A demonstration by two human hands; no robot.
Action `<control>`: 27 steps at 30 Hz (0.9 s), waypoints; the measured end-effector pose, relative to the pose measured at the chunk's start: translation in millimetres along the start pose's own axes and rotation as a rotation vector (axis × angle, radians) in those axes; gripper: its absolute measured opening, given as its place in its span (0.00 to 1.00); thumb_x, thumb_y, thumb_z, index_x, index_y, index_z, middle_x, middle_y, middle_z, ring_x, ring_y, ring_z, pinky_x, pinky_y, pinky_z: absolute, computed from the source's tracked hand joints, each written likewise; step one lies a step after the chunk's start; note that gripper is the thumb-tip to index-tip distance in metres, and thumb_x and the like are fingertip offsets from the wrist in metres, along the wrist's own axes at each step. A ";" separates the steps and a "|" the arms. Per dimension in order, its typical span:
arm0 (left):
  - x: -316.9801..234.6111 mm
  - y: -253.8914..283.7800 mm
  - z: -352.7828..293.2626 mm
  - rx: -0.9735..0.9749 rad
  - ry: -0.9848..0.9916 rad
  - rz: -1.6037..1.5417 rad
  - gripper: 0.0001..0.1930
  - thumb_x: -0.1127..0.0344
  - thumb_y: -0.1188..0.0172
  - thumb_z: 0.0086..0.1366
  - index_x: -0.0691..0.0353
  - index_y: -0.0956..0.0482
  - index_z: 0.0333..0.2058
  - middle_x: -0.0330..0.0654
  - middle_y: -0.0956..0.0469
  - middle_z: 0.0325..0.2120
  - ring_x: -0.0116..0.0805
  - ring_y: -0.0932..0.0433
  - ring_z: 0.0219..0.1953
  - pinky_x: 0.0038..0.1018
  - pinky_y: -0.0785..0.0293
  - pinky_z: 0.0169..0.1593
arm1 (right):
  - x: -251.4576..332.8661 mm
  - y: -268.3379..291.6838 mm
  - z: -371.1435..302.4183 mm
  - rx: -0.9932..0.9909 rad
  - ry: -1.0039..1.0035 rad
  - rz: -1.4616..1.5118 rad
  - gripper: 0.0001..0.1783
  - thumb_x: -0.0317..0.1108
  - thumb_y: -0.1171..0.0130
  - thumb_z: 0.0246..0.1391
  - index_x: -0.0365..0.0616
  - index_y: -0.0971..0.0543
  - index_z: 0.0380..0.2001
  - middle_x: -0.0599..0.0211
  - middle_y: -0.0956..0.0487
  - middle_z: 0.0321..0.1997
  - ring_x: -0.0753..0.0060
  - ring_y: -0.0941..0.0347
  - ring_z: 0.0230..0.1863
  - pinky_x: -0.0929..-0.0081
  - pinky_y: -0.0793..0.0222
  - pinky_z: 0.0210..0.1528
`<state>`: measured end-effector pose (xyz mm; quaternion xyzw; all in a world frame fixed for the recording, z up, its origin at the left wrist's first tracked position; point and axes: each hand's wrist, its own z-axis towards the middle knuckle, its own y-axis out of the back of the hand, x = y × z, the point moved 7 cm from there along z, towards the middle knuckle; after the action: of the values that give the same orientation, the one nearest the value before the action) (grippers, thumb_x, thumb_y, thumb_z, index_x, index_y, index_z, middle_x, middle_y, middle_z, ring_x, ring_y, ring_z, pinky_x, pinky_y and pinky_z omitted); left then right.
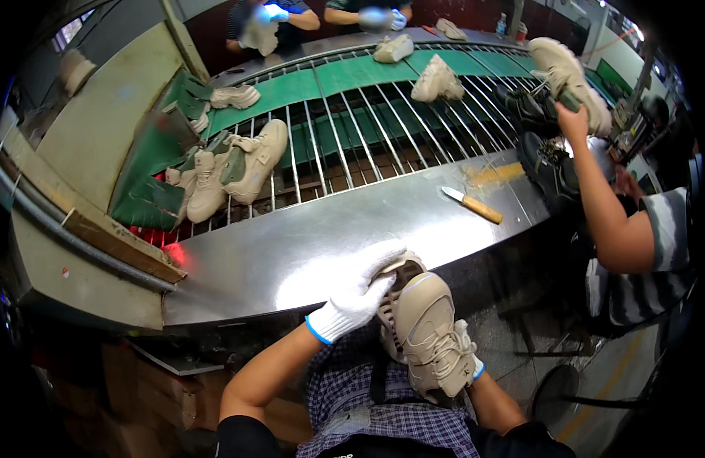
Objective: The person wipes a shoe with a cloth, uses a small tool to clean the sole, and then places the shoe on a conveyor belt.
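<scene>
My left hand, in a white knit glove with a blue cuff, is closed on the toe end of a beige shoe sole, whose ribbed inner side shows. Against the sole leans a beige lace-up sneaker, toe pointing away from me. My right hand, gloved too, grips this sneaker from its right side; most of its fingers are hidden behind the shoe. Both pieces are over my lap, just short of the steel table edge. A knife with a wooden handle lies on the steel.
Beyond the steel edge runs a conveyor of metal rollers with green sheets. Beige sneakers stand at its left end, by a green flap. At right a co-worker's hand holds a sneaker near black shoes. Two people work opposite.
</scene>
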<state>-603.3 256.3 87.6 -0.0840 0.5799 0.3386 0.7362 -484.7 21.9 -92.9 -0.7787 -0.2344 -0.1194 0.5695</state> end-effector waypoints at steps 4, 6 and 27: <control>-12.6 -3.8 11.0 0.124 0.015 -0.091 0.32 0.63 0.27 0.67 0.67 0.24 0.66 0.56 0.28 0.69 0.51 0.29 0.72 0.43 0.32 0.73 | -10.9 13.9 -2.5 -0.062 -0.035 -0.096 0.43 0.66 0.59 0.76 0.41 0.35 0.76 0.49 0.28 0.75 0.48 0.28 0.71 0.47 0.33 0.76; -18.9 -4.8 10.6 0.180 -0.032 -0.037 0.40 0.53 0.20 0.61 0.67 0.24 0.67 0.57 0.28 0.69 0.53 0.30 0.72 0.45 0.33 0.74 | -17.2 17.6 -2.7 -0.073 -0.052 -0.137 0.42 0.65 0.59 0.77 0.41 0.34 0.76 0.50 0.28 0.75 0.49 0.29 0.71 0.48 0.34 0.76; -26.7 -3.7 7.0 0.246 -0.098 0.177 0.53 0.48 0.11 0.47 0.66 0.26 0.68 0.61 0.31 0.69 0.58 0.29 0.71 0.49 0.31 0.72 | -27.8 26.0 11.1 -0.053 -0.104 -0.229 0.41 0.63 0.58 0.78 0.38 0.34 0.75 0.49 0.28 0.75 0.51 0.31 0.74 0.55 0.36 0.78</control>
<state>-598.1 246.4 113.1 0.0747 0.5856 0.3323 0.7356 -496.5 19.7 -130.6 -0.7667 -0.3478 -0.1494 0.5186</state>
